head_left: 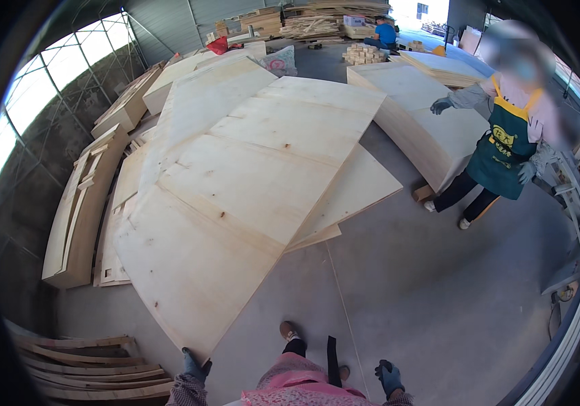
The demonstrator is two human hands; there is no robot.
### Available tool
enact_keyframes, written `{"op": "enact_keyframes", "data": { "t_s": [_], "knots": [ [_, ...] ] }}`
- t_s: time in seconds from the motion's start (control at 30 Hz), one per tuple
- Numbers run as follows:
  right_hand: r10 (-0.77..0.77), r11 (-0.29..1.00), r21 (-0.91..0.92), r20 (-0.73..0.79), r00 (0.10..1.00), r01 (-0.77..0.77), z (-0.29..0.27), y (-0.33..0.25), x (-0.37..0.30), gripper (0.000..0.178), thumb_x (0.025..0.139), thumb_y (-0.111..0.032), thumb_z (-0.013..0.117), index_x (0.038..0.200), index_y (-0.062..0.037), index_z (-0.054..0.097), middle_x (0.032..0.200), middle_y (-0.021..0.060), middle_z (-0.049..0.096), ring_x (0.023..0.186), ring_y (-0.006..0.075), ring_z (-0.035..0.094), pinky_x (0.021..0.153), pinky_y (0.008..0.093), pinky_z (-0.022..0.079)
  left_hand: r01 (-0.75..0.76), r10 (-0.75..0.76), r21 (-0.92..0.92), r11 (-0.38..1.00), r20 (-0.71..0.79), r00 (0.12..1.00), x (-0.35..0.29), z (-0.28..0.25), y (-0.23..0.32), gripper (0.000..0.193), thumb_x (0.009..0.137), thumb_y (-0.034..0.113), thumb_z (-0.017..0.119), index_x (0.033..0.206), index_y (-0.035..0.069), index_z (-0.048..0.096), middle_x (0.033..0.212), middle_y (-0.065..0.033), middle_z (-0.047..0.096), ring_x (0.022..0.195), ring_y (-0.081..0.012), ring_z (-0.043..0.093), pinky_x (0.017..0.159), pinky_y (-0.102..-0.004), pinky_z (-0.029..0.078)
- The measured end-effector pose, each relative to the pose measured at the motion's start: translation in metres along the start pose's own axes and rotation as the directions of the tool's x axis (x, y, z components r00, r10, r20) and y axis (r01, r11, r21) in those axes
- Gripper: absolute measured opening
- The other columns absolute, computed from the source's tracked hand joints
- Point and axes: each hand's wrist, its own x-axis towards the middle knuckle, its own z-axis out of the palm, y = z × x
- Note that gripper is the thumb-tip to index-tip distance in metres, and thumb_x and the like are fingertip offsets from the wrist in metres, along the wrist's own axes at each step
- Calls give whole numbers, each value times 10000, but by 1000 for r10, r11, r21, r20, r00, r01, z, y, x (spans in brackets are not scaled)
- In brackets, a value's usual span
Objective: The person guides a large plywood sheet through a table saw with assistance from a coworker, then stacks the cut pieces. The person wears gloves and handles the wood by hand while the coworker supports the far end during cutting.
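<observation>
A large pale plywood sheet [229,196] with several knots lies tilted over other boards, its near corner pointing towards me. At that corner my left hand [196,367], in a grey-blue glove, is closed on the edge; part of the fingers is hidden by the board. My right hand [389,377], gloved alike, hangs apart from the sheet on the right. Nothing shows in it, and its fingers are loosely bent and apart. Below the big sheet another plywood sheet [361,186] sticks out on the right.
A co-worker in a green apron [506,145] stands at the right beside a stack of plywood [432,128]. Curved wooden strips [93,369] lie at lower left, and a long timber stack [80,216] stands beyond them. Farther back, a person in blue [385,34] sits near wooden blocks [364,54].
</observation>
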Motion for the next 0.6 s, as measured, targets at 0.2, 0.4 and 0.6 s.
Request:
{"op": "enact_keyframes", "data": {
  "t_s": [0.2,0.4,0.6],
  "knots": [
    [144,989,13,48,988,-145,15,59,-49,277,883,-220,537,1109,-64,573,876,95,664,694,184,629,578,292,483,277,-242,14,961,531,812,-107,39,-102,760,765,727,470,1227,124,449,1077,-99,576,995,-298,544,894,-521,440],
    [-23,996,-85,107,994,32,36,31,-90,258,905,-173,508,1121,-57,589,867,99,665,736,176,634,598,276,483,307,-656,580,754,659,368,-173,69,-110,642,885,505,504,1301,25,414,1188,-165,561,1063,-306,556,946,-484,429],
    [26,999,-25,-62,998,-28,59,66,-121,253,902,-212,523,1083,-56,608,814,83,660,660,158,608,572,277,470,450,-337,32,893,711,617,-68,13,-43,650,788,650,523,1193,141,531,1056,-65,648,1004,-236,596,882,-425,448]
  ]
}}
